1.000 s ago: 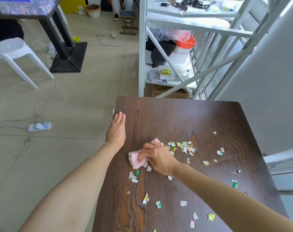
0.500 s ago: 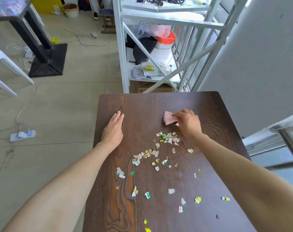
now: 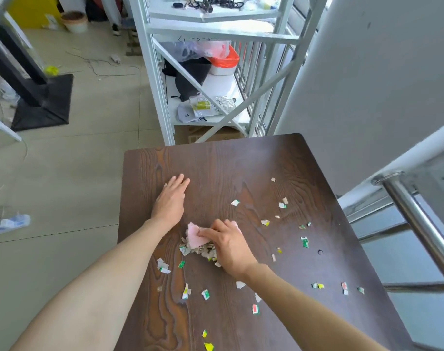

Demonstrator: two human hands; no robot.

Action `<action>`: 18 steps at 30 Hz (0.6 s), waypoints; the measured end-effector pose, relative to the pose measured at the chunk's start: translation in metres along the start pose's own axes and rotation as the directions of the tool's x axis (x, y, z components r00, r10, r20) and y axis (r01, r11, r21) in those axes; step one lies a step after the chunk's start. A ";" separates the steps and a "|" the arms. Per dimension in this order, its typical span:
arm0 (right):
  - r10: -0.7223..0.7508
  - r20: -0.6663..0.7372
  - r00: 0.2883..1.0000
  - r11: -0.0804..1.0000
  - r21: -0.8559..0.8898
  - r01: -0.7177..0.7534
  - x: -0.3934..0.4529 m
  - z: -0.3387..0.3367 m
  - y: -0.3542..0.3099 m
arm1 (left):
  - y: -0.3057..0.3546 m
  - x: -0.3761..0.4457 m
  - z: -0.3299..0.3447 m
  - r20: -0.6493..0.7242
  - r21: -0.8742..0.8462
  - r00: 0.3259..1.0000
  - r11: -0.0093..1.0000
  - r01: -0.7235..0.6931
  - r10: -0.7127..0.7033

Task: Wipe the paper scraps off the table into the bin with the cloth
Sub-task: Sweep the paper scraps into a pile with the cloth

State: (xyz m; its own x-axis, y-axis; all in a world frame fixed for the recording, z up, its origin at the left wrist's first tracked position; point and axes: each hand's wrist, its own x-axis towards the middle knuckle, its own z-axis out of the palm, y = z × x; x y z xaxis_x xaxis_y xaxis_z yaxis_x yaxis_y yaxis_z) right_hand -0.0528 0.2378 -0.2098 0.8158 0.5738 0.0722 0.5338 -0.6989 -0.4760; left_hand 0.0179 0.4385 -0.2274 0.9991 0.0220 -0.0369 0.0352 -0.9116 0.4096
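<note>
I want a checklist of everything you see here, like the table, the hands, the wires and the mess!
Surface: dark wooden table, paper scraps scattered on it.
Job's things: pink cloth against a gathered scrap pile; bin not seen.
Clutter: nothing seen besides scraps.
Hands: left hand flat on the table; right hand pressing the cloth.
Cables: white cord and power strip on the floor.
Surroundings: white shelf, metal railing.

Right hand (image 3: 231,247) on pink cloth (image 3: 196,235) over paper scraps (image 3: 200,250)
</note>
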 end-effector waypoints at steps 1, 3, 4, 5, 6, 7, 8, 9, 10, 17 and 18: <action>-0.023 0.013 1.000 1.000 0.004 0.023 0.001 -0.005 0.002 | 0.000 0.000 -0.001 0.005 0.001 1.000 1.000 -0.005 0.005; -0.012 -0.011 1.000 0.999 0.031 0.013 0.004 -0.022 0.011 | 0.000 0.000 -0.001 0.001 0.007 1.000 1.000 -0.006 0.006; 0.017 -0.050 0.999 0.998 0.054 -0.015 0.008 -0.032 0.018 | 0.002 -0.001 -0.001 -0.006 0.009 1.000 1.000 -0.001 0.001; 0.058 -0.094 0.994 0.996 0.069 -0.052 0.012 -0.043 0.028 | 0.003 -0.001 -0.001 -0.013 0.007 1.000 1.000 0.006 -0.006; 0.102 -0.136 0.986 0.993 0.071 -0.093 0.017 -0.054 0.039 | 0.004 -0.001 -0.001 -0.019 0.005 1.000 1.000 0.012 -0.012; 0.144 -0.170 0.975 0.989 0.055 -0.137 0.024 -0.064 0.052 | 0.006 0.000 -0.001 -0.022 0.004 1.000 1.000 0.014 -0.014; 0.190 -0.198 0.962 0.982 0.032 -0.188 0.031 -0.073 0.066 | 0.007 0.001 -0.001 -0.021 0.006 1.000 1.000 0.005 -0.004; 0.245 -0.215 0.945 0.968 0.003 -0.251 0.037 -0.080 0.081 | 0.009 0.004 -0.001 -0.013 0.008 1.000 1.000 -0.016 0.016; 0.303 -0.221 0.927 0.948 -0.036 -0.318 0.043 -0.084 0.095 | 0.012 0.007 0.001 0.000 0.005 0.999 0.999 -0.041 0.041; 0.315 -0.172 0.933 0.933 -0.125 -0.338 0.016 -0.038 0.076 | 0.030 0.013 0.011 -0.009 -0.023 1.000 1.000 -0.019 0.019; 0.264 -0.157 0.952 0.955 -0.099 -0.281 0.006 -0.030 0.067 | 0.030 0.012 0.011 -0.010 -0.018 1.000 0.999 -0.026 0.026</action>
State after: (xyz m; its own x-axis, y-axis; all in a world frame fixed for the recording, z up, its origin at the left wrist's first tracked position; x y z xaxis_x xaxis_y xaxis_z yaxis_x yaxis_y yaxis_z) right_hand -0.0054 0.1814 -0.2148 0.9521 0.2948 0.0809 0.3025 -0.8706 -0.3880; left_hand 0.0307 0.4073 -0.2255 0.9998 0.0024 -0.0175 0.0097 -0.9042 0.4270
